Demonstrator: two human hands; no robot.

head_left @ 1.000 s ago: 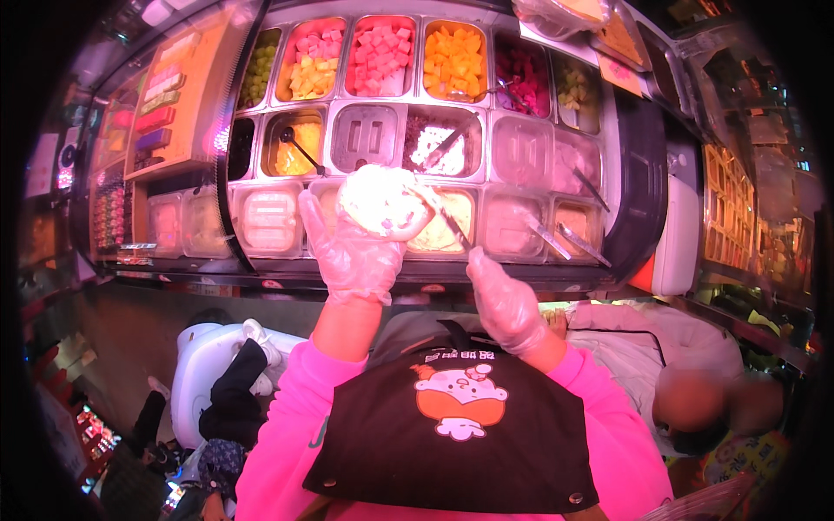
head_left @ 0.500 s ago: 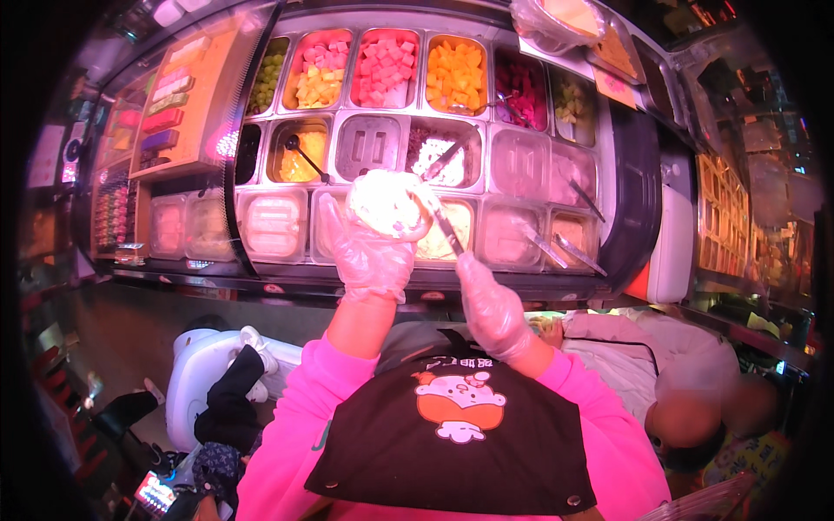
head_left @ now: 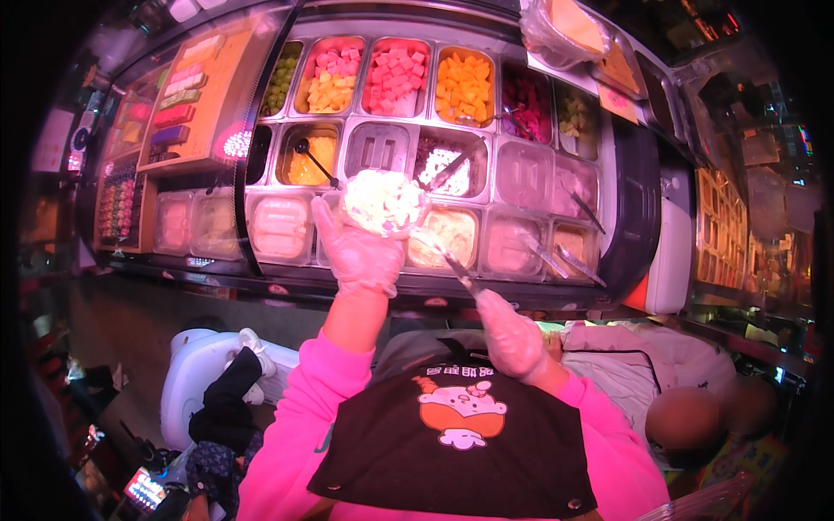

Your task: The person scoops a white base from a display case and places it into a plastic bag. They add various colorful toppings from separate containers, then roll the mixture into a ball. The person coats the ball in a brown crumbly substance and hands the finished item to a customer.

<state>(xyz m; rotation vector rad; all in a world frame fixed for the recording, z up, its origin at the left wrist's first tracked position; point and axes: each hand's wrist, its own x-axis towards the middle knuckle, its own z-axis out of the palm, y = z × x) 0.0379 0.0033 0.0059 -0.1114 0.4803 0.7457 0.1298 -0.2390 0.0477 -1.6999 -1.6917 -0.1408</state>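
Note:
My left hand point(head_left: 363, 260), in a clear plastic glove, supports a round white item point(head_left: 385, 203) covered with lumpy cream. Glare washes out its surface, so I cannot tell what lies beneath the cream. The thumb sticks out at its left side. My gloved right hand point(head_left: 512, 334) is closed round the handle of a spreading knife point(head_left: 450, 262). The knife's cream-smeared tip points up and left, close to the lower right edge of the round item; contact cannot be told. Below and right of it, a metal pan of pale cream filling point(head_left: 445, 239) sits in the counter.
Pans of pink cubes point(head_left: 396, 69), orange fruit point(head_left: 465, 82) and yellow filling with a black spoon point(head_left: 304, 161) fill the counter. Lidded tubs point(head_left: 280, 227) stand near its front edge. Tongs point(head_left: 547, 259) lie at the right. A wooden tray point(head_left: 195, 100) stands left. People sit nearby.
My right hand has moved down and slightly right, drawing the knife from the top of the cream to its lower edge. The round item stays in my left hand.

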